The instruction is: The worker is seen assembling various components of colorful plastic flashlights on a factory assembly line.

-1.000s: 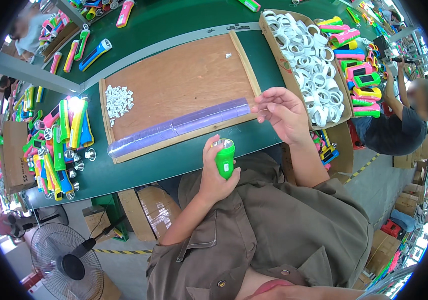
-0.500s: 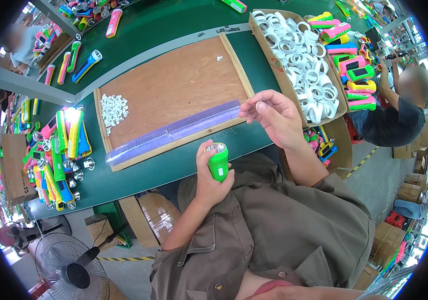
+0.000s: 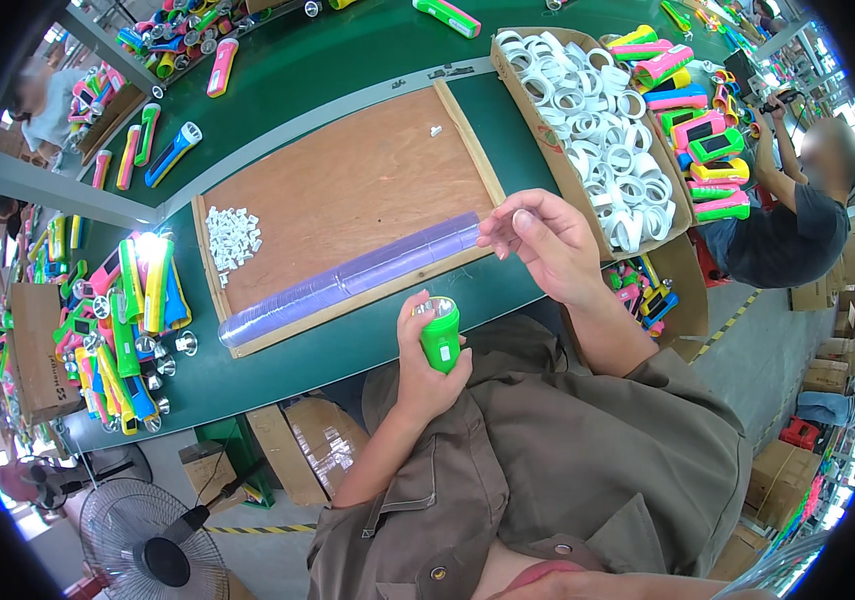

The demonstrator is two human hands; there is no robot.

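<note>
At the near edge of the green bench [image 3: 348, 60], just over the lap, a green torch body [image 3: 440, 337] is gripped upright in the left hand [image 3: 426, 352], the fingers wrapped round it and its shiny open end turned upward; the right hand [image 3: 545, 243] is raised a little above and to the right of it, the thumb and forefinger pressed together as if on something small, though what is pinched there cannot be made out; the other fingers are loosely curled. Just beside the right fingertips lies a long roll of clear purple discs [image 3: 348, 280], laid along the near edge of a brown wooden board [image 3: 348, 180]; a small heap of white plastic bits [image 3: 231, 232] is seen at the board's left end. To the right, a cardboard box [image 3: 533, 115] filled with white rings [image 3: 598, 130] is set; coloured torches [image 3: 133, 310] are piled at the left of the bench; another person [image 3: 798, 220] is seated at far right.
</note>
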